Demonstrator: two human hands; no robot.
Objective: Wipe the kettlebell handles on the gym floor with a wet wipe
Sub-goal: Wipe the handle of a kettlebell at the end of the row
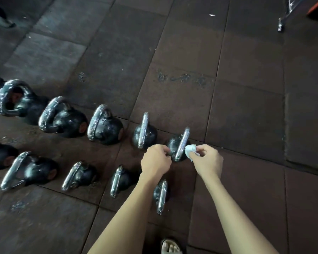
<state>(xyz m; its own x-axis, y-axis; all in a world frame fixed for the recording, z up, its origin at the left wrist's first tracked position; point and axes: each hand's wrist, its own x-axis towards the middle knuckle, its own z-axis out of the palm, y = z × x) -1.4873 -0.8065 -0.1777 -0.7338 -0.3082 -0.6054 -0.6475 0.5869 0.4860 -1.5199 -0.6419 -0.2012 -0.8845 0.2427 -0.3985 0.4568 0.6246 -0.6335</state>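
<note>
Pinching wet wipe [190, 150], right hand [207, 160] beside kettlebell handle [182, 143]; left hand [155, 159] fisted (neighbours crowd left).

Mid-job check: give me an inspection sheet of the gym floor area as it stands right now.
Surface: dark rubber floor tiles, scuffed, with pale speckled patches.
Job's things: two rows of black kettlebells; the far row's rightmost kettlebell has a chrome handle; white wet wipe beside it.
Clutter: small white scrap on the far floor.
Hands: right hand pinches the wipe; left hand closed at the kettlebell's left side.
Cables: nothing seen.
Surroundings: sandalled foot at the bottom edge; metal frame top right.
</note>
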